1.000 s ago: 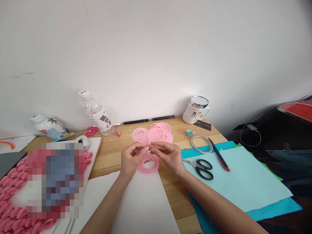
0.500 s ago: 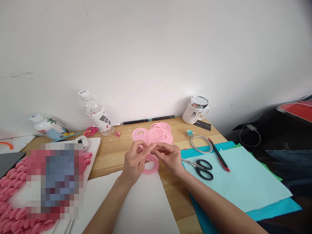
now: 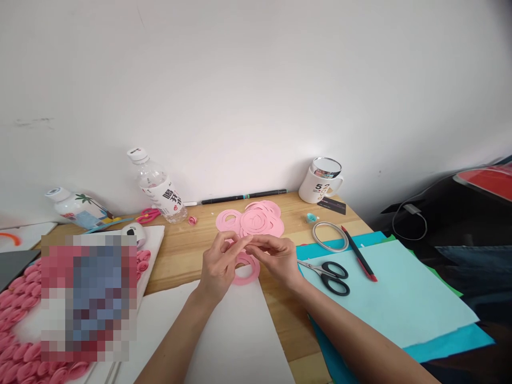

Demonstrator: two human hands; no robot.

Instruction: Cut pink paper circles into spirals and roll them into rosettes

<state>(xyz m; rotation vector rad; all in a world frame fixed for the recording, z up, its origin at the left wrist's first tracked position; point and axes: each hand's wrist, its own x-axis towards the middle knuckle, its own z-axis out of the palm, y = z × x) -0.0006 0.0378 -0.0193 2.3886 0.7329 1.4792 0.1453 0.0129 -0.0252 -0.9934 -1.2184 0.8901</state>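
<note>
My left hand (image 3: 219, 261) and my right hand (image 3: 278, 258) meet fingertip to fingertip over the desk. Both are closed in a pinch on a pink paper spiral (image 3: 248, 273), whose loop shows below the fingers, above the corner of a white board. The part between the fingertips is mostly hidden. Just beyond the hands lies a pile of pink cut-paper spirals (image 3: 262, 220), with another pink paper ring (image 3: 228, 220) at its left side. Black-handled scissors (image 3: 332, 276) rest on blue paper, right of my right wrist.
A roll of tape (image 3: 330, 237), a red-and-black pen (image 3: 359, 253) and light blue sheets (image 3: 400, 298) lie right. A white mug (image 3: 318, 184) and a plastic bottle (image 3: 164, 186) stand by the wall. Left is a board with pink paper roses (image 3: 24, 298). A white board (image 3: 228, 336) lies under my forearms.
Both hands stay nearly in place, with slight finger movement. The pink loop below them has shifted a little up and left.
</note>
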